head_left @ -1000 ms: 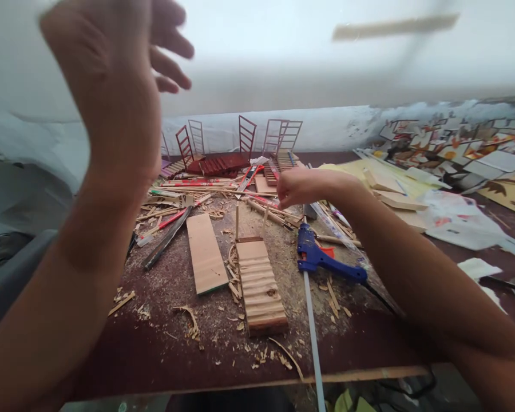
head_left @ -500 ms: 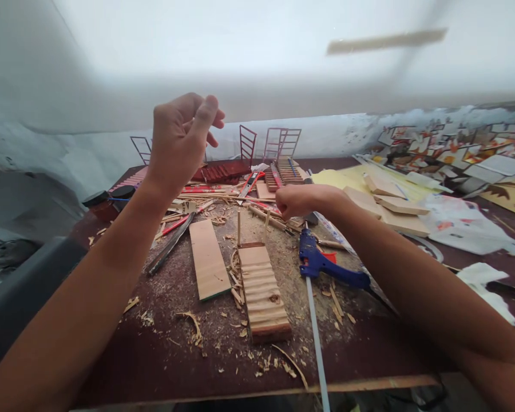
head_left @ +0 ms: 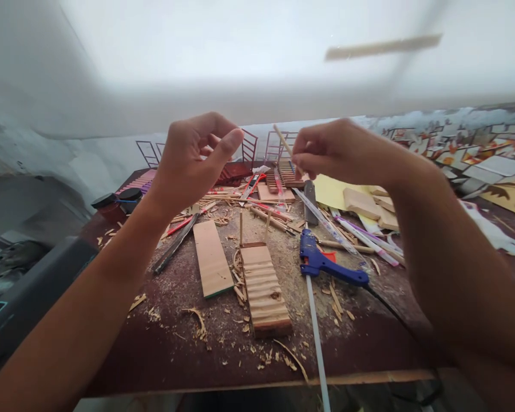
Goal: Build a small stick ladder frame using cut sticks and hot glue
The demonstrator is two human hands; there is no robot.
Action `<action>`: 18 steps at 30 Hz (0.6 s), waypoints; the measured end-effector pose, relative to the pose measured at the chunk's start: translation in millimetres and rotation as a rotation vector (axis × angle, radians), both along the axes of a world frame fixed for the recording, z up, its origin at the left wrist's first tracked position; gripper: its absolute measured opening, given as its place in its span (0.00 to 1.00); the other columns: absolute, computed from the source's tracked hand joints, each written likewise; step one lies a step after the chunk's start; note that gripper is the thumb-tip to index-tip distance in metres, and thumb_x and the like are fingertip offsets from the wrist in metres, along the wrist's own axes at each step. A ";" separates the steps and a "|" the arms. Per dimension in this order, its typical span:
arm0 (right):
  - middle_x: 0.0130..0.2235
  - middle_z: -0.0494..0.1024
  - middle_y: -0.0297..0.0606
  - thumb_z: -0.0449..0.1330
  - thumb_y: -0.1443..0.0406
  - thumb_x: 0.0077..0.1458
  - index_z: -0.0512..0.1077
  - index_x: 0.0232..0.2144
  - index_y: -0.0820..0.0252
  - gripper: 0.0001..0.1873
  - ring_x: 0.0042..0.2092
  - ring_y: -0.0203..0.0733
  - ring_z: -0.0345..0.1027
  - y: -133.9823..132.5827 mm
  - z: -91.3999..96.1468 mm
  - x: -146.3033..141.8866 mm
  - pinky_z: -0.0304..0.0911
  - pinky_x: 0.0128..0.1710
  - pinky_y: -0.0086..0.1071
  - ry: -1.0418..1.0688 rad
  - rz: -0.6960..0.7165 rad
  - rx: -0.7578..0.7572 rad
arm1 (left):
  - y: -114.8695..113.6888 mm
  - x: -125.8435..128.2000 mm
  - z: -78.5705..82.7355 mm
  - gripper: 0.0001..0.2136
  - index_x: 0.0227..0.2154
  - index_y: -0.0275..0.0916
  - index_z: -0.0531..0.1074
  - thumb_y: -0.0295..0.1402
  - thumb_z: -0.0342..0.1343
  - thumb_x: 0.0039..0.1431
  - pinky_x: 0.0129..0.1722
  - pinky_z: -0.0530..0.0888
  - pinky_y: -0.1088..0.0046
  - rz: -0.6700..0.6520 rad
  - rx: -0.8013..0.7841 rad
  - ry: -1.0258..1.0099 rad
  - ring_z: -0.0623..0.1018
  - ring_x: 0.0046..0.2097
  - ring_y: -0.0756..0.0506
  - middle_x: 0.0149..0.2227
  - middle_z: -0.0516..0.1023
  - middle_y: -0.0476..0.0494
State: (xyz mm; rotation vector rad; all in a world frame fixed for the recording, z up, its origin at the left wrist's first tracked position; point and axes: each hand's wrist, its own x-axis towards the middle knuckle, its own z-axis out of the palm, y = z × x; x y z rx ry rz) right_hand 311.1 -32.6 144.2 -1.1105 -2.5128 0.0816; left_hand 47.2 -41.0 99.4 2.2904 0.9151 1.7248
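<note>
My right hand (head_left: 330,150) is raised above the back of the table, its fingers pinching a thin wooden stick (head_left: 282,139) that slants up to the left. Left of it hovers my left hand (head_left: 201,157), fingers curled and thumb pressed toward them; whatever it may hold is hidden. Below stands a ridged wooden block (head_left: 266,292) with two thin upright sticks at its far end. A flat wooden board (head_left: 212,257) lies left of the block. To the right, a blue glue gun (head_left: 315,257) rests with a long white glue stick (head_left: 316,337) out of its back.
Wood shavings and sawdust cover much of the dark table (head_left: 167,360). Behind are loose sticks, a red utility knife (head_left: 252,186) and small ladder-like frames (head_left: 249,146). Two dark jars (head_left: 109,209) stand left; wooden pieces (head_left: 363,206) and yellow paper (head_left: 332,191) lie right.
My right hand has risen from the tabletop clutter, and a thin wooden stick now shows in its fingers. My left hand has moved slightly right and down, toward it.
</note>
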 end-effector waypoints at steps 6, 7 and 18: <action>0.29 0.77 0.34 0.60 0.63 0.63 0.72 0.36 0.60 0.06 0.29 0.33 0.67 -58.6 19.4 -12.8 0.60 0.27 0.31 0.148 0.261 0.086 | -35.4 -22.7 -25.6 0.08 0.39 0.41 0.77 0.39 0.57 0.68 0.36 0.77 0.71 0.079 -0.031 0.012 0.78 0.34 0.50 0.36 0.81 0.47; 0.31 0.78 0.35 0.59 0.63 0.64 0.73 0.37 0.60 0.06 0.30 0.33 0.67 -61.9 15.4 -14.3 0.61 0.28 0.31 0.116 0.300 0.065 | -38.0 -26.2 -33.7 0.07 0.38 0.40 0.78 0.37 0.58 0.67 0.36 0.77 0.71 0.084 -0.054 0.024 0.79 0.35 0.49 0.36 0.82 0.47; 0.34 0.74 0.39 0.51 0.62 0.69 0.71 0.33 0.60 0.14 0.35 0.37 0.65 -35.8 -99.8 3.8 0.59 0.37 0.32 -0.100 0.295 -0.195 | -33.3 -31.1 -104.7 0.06 0.41 0.37 0.77 0.30 0.58 0.63 0.44 0.77 0.67 -0.052 -0.303 0.363 0.81 0.41 0.46 0.40 0.84 0.43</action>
